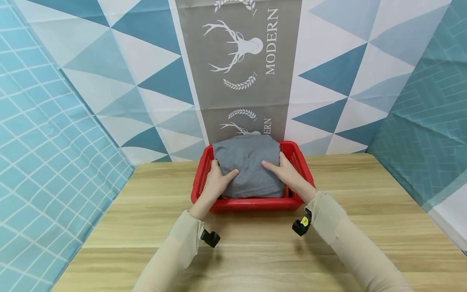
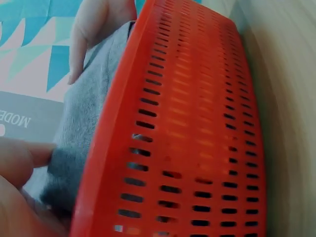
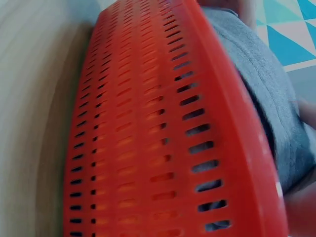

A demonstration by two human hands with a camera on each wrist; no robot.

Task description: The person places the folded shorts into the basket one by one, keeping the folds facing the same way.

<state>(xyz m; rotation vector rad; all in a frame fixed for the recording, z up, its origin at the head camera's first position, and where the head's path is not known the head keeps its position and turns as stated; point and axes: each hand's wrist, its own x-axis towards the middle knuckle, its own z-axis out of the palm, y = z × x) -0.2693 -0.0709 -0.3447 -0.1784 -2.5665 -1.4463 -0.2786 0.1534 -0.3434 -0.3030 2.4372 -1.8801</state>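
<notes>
A folded grey cloth (image 1: 249,166) lies in a red plastic basket (image 1: 251,204) with slotted walls. At the cloth's left side, my left hand (image 1: 217,179) grips it, thumb on top and fingers down over the edge. My right hand (image 1: 288,172) holds the opposite side in the same way, its thumb pointing inward. In the left wrist view the grey cloth (image 2: 91,94) bulges above the basket's rim, with the left thumb pressing it. The right wrist view shows the cloth (image 3: 261,74) along the rim too. Most of the fingers are hidden by cloth and basket.
The basket stands on a wood-grain table (image 1: 251,251), toward its far edge. Behind it hangs a patterned cloth backdrop (image 1: 240,93) with a deer print. Something orange and dark (image 1: 287,192) shows in the basket at the right of the cloth. Blue tiled sheeting (image 1: 47,134) borders the left.
</notes>
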